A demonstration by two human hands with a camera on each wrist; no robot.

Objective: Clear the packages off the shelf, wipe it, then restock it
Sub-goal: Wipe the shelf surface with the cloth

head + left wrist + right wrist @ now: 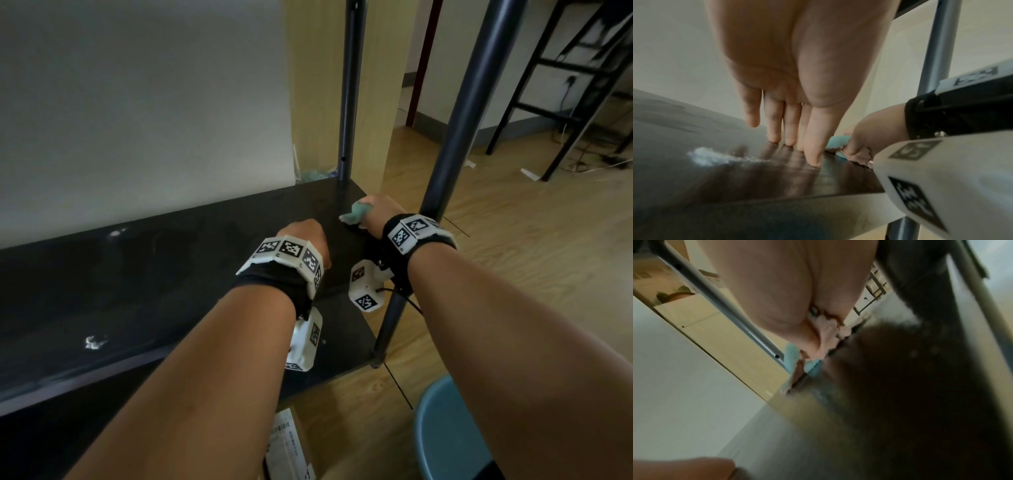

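Observation:
The dark shelf board (pixel 137 291) carries no packages, only white dust smears (pixel 96 342). My right hand (pixel 376 209) grips a crumpled teal cloth (pixel 356 212) and presses it on the board's far right corner, beside the rear post. In the right wrist view the cloth (pixel 793 356) bunches under the right hand (pixel 818 337) at the shelf edge. My left hand (pixel 305 233) is just left of it. Its straight fingers (pixel 774 136) touch the board with their tips, holding nothing, next to a dust streak (pixel 705 155). The cloth (pixel 838 141) shows beyond them.
Two grey posts (pixel 346 102) (pixel 455 137) frame the shelf's right end. A white wall backs the shelf. A white package (pixel 287 445) lies on the wooden floor below the front edge. A blue stool (pixel 448 435) stands at lower right.

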